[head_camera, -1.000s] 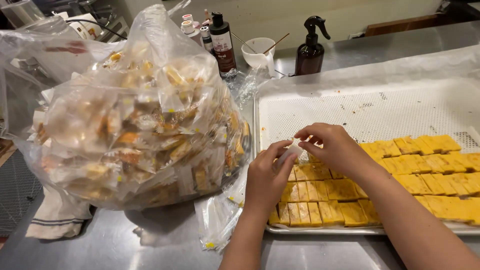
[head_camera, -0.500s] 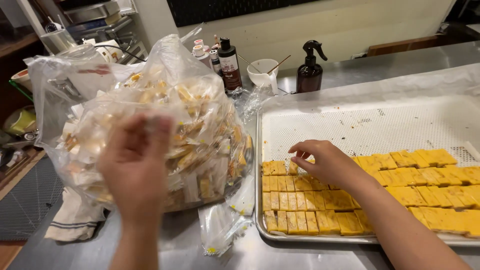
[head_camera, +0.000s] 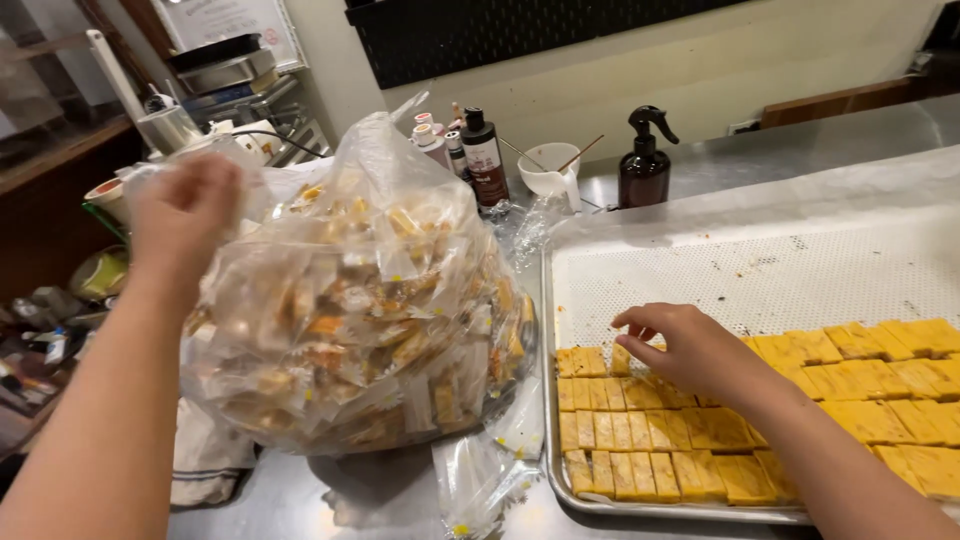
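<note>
While my left hand (head_camera: 185, 215) hangs raised over the top left of the big clear plastic bag (head_camera: 370, 310), its fingers are blurred and curled loosely inward, and I cannot tell whether they pinch anything. That bag is crinkled, glossy film, bulging into a rounded mound, stuffed with small wrapped yellow-orange pieces; it sits on the steel counter (head_camera: 300, 500) just left of the tray. My right hand (head_camera: 690, 350) rests palm down on the yellow bars (head_camera: 650, 440), fingers bent and close together, their tips touching one bar (head_camera: 621, 360) at the upper edge of the block. I cannot see whether they grip it. Each bar is a flat matte rectangle with slightly rough, crumbly edges, laid in tight rows; the long axis of those near my hand runs away from me, toward the wall. They fill the near half of a rimmed metal tray (head_camera: 553, 470) lined with a white perforated mat (head_camera: 760, 280), speckled with crumbs.
</note>
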